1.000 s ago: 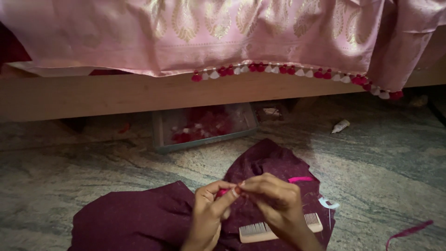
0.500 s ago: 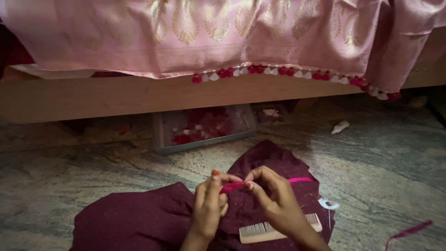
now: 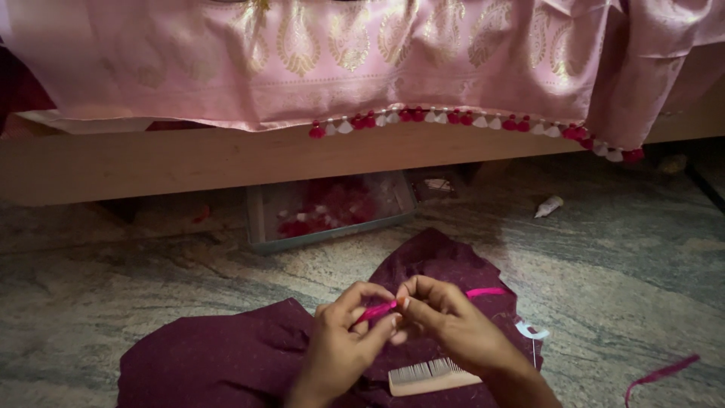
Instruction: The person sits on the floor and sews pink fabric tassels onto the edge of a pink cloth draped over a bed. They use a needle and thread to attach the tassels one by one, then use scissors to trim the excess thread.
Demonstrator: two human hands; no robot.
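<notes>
Landmark for all positions: the maroon cloth (image 3: 226, 363) spread on the floor (image 3: 113, 279).

Left hand (image 3: 343, 340) and right hand (image 3: 442, 321) meet above the middle of the maroon cloth. Both are pinched onto a short bundle of bright pink thread (image 3: 376, 310), thumb against forefinger on each side, fingertips nearly touching. The thread spans the small gap between the two pinches.

Handling, judged: the pink thread looks very light, limp and thin, with no stiffness of its own. It probably slips or frays if held loosely, so a fingertip pinch close to the working point seems the right hold, one hand on each end to keep it taut. It is not fragile in the breaking sense, but it tangles easily.

A pale comb-like tool (image 3: 430, 375) lies on the near right part of the maroon cloth, just below the right wrist. A loose pink strand (image 3: 487, 292) lies on the cloth's right edge; another pink strip (image 3: 661, 372) lies on the floor well to the right. Beyond the cloth's far edge a shallow tray (image 3: 257, 219) sits under the bed frame (image 3: 151, 159), with a pink tasselled drape (image 3: 340, 60) above.

Hard to make out: the tray's contents are dim, only red and white bits. Whether the thread is knotted or merely folded is hidden by the fingers. The forearms are cut off at the bottom edge. The small white object (image 3: 549, 205) on the floor far right is unclear.
</notes>
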